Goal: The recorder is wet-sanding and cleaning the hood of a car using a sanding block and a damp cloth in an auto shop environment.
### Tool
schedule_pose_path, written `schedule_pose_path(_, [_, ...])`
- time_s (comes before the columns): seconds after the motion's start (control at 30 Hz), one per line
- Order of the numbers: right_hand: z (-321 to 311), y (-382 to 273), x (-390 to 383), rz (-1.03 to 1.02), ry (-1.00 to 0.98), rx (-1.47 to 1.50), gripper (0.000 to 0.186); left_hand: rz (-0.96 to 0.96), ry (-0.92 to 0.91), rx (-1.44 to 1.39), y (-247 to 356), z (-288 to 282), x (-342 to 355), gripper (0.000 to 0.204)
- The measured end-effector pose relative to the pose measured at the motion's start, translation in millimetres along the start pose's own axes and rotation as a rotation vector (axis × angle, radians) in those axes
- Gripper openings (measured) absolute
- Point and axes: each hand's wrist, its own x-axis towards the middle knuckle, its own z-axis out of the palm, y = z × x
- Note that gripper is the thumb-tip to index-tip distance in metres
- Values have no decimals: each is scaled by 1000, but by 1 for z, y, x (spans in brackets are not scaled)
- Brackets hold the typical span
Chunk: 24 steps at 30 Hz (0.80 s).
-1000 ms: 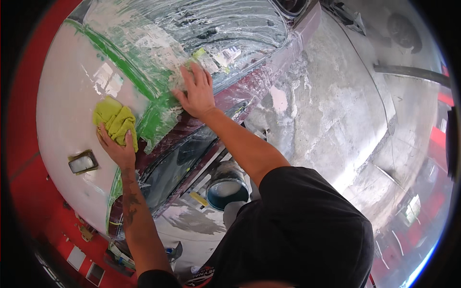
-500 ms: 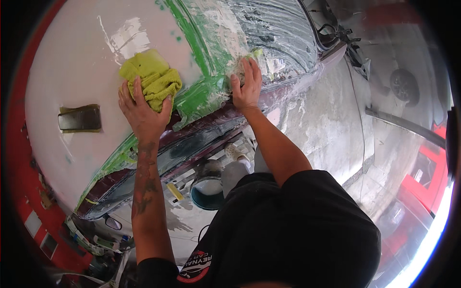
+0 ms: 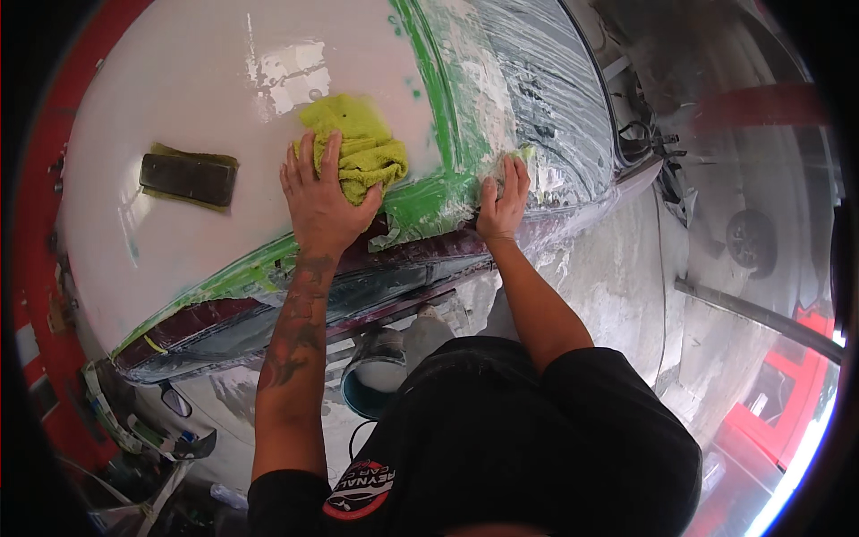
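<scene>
My left hand (image 3: pixel 325 201) presses on a crumpled yellow-green cloth (image 3: pixel 371 166), fingers over its near side and thumb at its right. Under the cloth is a smooth, whitish, wet car panel (image 3: pixel 242 143). My right hand (image 3: pixel 504 201) rests with its fingers stretched out and its thumb apart, at the edge of the green masking tape (image 3: pixel 425 208) and a film-covered, white-smeared window (image 3: pixel 546 80). A pale green scrap (image 3: pixel 526 155) shows at its fingertips; whether they grip it is hidden. On the panel to the left lies a dark sanding block (image 3: pixel 188 179) on a yellowish sheet.
Below the panel runs the car's dark maroon side edge (image 3: pixel 358 259). On the floor by my legs stands a teal bucket (image 3: pixel 369 380) of whitish liquid. A side mirror (image 3: pixel 176 400) and parts lie at lower left. Another vehicle's wheel (image 3: pixel 750 242) shows at right.
The view has shifted, so the panel, block and both hands sit further right in it. My left hand stays on the cloth; my right hand stays by the taped window edge.
</scene>
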Motion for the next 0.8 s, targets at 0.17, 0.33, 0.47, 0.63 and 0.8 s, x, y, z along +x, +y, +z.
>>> schedule_pose_path(0.17, [-2,-11,8,-8,-28,-12,55,-20,25,5,-1,-12,5,86])
schedule_pose_path(0.33, [-7,3,15,38,-137,-10,58,-32,-9,-42,0,0,8,85])
schedule_pose_path(0.47, [-35,4,26,41,-293,189,62,-146,-58,75,20,-14,11,87])
schedule_pose_path(0.63, [-60,50,89,-174,-424,-50,72,-155,-19,161,47,19,66,83])
schedule_pose_path(0.8, [-15,91,208,-286,-416,1,68,-40,4,191,21,80,205,60])
